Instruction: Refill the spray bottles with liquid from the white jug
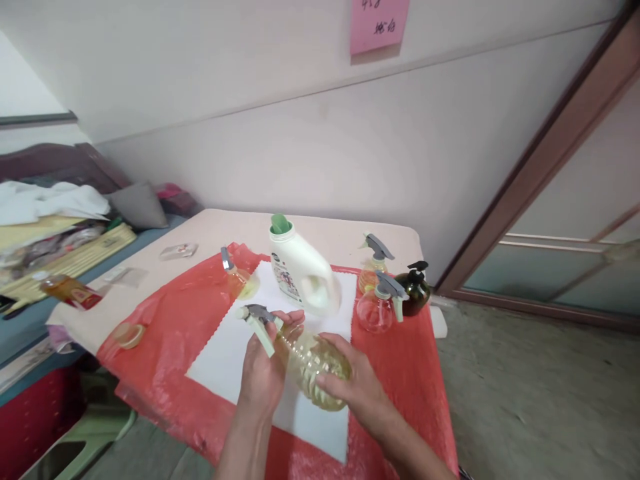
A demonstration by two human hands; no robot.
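I hold a clear spray bottle (313, 363) with yellowish liquid tilted over a white cloth (227, 360). My left hand (265, 373) is closed around its neck, just below the grey and pale green trigger head (257, 319). My right hand (353, 383) wraps the bottle's rounded body from the right. Behind the hands stands a white detergent jug (300, 270) with a green cap.
A red plastic sheet (170, 333) covers the low table (220, 230). Two more spray bottles (380, 300) and a dark pump bottle (414, 288) stand at the right. Another small spray bottle (235, 277) lies left of the jug. Clutter fills the left side; a wall runs behind.
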